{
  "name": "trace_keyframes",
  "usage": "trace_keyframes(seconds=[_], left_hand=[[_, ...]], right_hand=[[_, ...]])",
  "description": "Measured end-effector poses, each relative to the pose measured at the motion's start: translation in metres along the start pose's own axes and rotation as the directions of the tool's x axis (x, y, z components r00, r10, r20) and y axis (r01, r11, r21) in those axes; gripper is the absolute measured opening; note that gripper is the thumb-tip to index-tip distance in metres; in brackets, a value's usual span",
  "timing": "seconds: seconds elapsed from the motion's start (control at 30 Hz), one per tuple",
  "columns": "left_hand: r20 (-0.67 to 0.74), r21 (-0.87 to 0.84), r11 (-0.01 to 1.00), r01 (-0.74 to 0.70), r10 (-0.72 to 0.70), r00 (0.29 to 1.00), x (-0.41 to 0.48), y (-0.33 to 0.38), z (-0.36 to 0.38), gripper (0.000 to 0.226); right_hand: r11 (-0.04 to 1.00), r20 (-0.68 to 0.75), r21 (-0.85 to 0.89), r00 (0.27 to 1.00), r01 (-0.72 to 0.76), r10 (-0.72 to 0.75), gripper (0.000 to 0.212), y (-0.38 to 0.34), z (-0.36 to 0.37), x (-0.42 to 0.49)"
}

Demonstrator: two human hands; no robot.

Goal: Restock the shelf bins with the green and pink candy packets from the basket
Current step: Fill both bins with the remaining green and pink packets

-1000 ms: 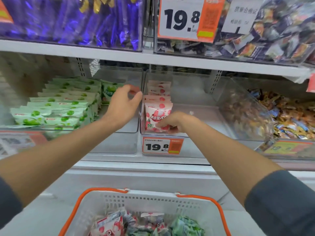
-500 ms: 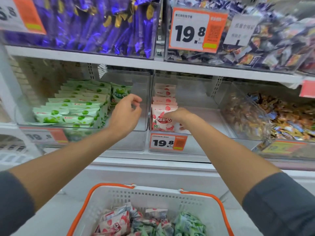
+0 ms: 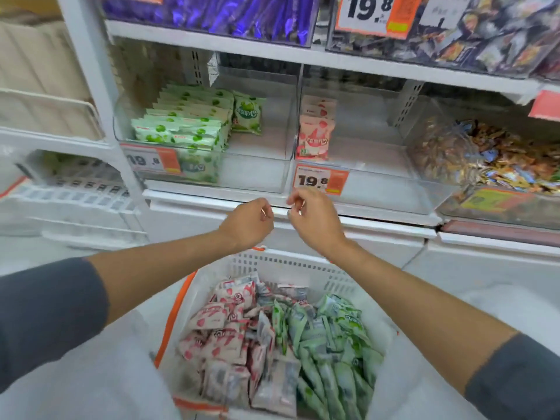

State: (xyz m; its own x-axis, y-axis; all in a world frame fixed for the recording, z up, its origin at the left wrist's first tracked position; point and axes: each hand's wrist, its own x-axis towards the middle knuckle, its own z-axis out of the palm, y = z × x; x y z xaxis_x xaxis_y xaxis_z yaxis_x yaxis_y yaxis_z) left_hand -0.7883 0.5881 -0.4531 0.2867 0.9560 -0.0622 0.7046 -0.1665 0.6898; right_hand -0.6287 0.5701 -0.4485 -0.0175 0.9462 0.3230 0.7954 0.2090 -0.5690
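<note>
A white basket (image 3: 291, 263) with orange handles stands below me. Pink candy packets (image 3: 221, 328) fill its left side and green candy packets (image 3: 330, 338) its right. On the shelf, a clear bin (image 3: 257, 165) holds rows of green packets (image 3: 188, 125) at its left. The clear bin (image 3: 378, 180) next to it holds a short row of pink packets (image 3: 315, 137) at its left wall. My left hand (image 3: 247, 224) and my right hand (image 3: 313, 219) hover side by side in front of the shelf edge, above the basket's far rim. Their fingers are loosely curled and hold nothing.
A bin of mixed wrapped candies (image 3: 491, 159) sits to the right. Purple packets (image 3: 236, 13) and dark mixed sweets (image 3: 472, 34) fill the shelf above. Orange price tags (image 3: 322, 180) hang on the bin fronts. A white wire rack (image 3: 66, 189) stands at the left.
Both hands have drawn back out of the bins and dropped to the shelf edge above the basket. The right hand let go of the pink packet, which stays upright in its bin.
</note>
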Motion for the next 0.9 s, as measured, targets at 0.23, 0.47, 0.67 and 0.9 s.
trace_keyframes(seconds=[0.23, 0.47, 0.67, 0.9], left_hand=[[0.314, 0.307, 0.932, 0.194, -0.292, 0.903, -0.015, -0.076, 0.028, 0.024], [0.387, 0.304, 0.940, 0.156, -0.272, 0.881, 0.004, -0.074, 0.029, 0.017], [0.343, 0.297, 0.937, 0.182, -0.283, 0.896, 0.009, -0.067, 0.020, 0.022], [0.364, -0.272, 0.836, 0.477, -0.370, 0.855, 0.003, -0.047, 0.021, 0.063]], right_hand=[[0.949, 0.741, -0.315, 0.622, -0.014, 0.255, 0.030, 0.041, 0.080, -0.069], [0.755, 0.949, -0.185, 0.314, 0.629, -0.029, 0.072, 0.049, 0.105, -0.107], [0.941, 0.803, -0.177, 0.595, 0.289, -0.032, 0.024, 0.044, 0.089, -0.078], [0.859, 0.561, 0.255, 0.792, -0.443, 0.242, 0.028, 0.033, 0.040, -0.015]])
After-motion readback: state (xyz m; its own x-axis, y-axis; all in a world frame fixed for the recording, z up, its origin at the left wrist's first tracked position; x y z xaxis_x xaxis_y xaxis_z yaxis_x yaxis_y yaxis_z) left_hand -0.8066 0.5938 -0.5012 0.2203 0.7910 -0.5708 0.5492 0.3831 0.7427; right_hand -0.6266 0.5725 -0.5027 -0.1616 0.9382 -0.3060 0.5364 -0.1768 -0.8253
